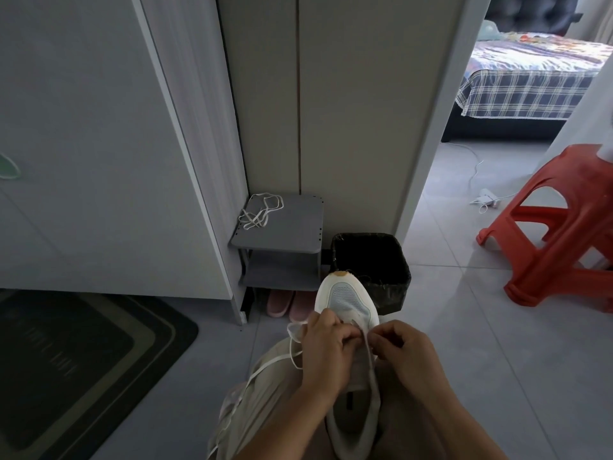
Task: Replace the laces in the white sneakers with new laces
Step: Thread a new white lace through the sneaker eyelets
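A white sneaker [348, 303] lies on my lap, toe pointing away, its opening toward me. My left hand [326, 353] grips the shoe's left side near the front eyelets and pinches a white lace [295, 351] that loops off to the left and trails down over my trouser leg. My right hand [403, 355] pinches the lace at the eyelets on the shoe's right side. A second white lace [260, 210] lies in a loose tangle on top of the small grey shoe rack [292, 234] against the wall.
A black lined bin [374, 260] stands just beyond the shoe's toe. Pink slippers [282, 303] sit under the rack. A red plastic stool [560, 227] is at the right, a dark doormat [79, 360] at the left. White cabinet doors rise behind.
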Demonstrator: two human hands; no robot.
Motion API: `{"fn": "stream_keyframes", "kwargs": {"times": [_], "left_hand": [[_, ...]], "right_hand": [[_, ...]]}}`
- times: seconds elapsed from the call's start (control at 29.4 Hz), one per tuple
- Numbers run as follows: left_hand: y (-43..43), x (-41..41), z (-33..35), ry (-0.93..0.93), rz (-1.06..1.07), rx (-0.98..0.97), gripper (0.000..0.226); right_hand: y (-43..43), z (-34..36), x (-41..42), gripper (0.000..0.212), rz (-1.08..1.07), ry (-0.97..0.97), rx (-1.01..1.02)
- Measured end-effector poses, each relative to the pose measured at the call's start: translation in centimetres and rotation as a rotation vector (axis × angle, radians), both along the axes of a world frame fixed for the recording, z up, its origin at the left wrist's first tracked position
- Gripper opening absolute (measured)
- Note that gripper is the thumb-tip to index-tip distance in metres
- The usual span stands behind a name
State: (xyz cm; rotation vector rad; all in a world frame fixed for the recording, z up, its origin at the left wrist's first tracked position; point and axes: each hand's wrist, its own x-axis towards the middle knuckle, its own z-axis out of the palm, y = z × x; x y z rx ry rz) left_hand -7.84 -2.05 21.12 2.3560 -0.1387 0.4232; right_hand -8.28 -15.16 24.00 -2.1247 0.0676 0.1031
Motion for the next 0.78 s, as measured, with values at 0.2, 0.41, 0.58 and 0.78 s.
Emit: {"fn": "stream_keyframes", "kwargs": {"times": [0.2, 0.41, 0.58, 0.78], "left_hand": [[0.0, -0.4, 0.3, -0.115, 0.019, 0.169, 0.019], [1.8, -1.2, -0.2, -0.218, 0.112, 0.025, 0.017], [6.2, 0.0, 0.4, 0.041, 0.319, -0.386, 0.018], [7.0, -1.2, -0.6, 0.411, 0.076, -0.445, 0.024]], "right_hand": [[-0.2, 0.6, 1.0, 0.013, 0.124, 0.081, -0.069], [-3.4, 0.7, 0.9, 0.016, -0.093, 0.027, 0.122], [-12.7, 0.6, 1.5, 0.013, -0.605, 0.074, 0.449], [-18.9, -5.4, 1.4, 0.037, -0.81, 0.375, -0.106]]}}
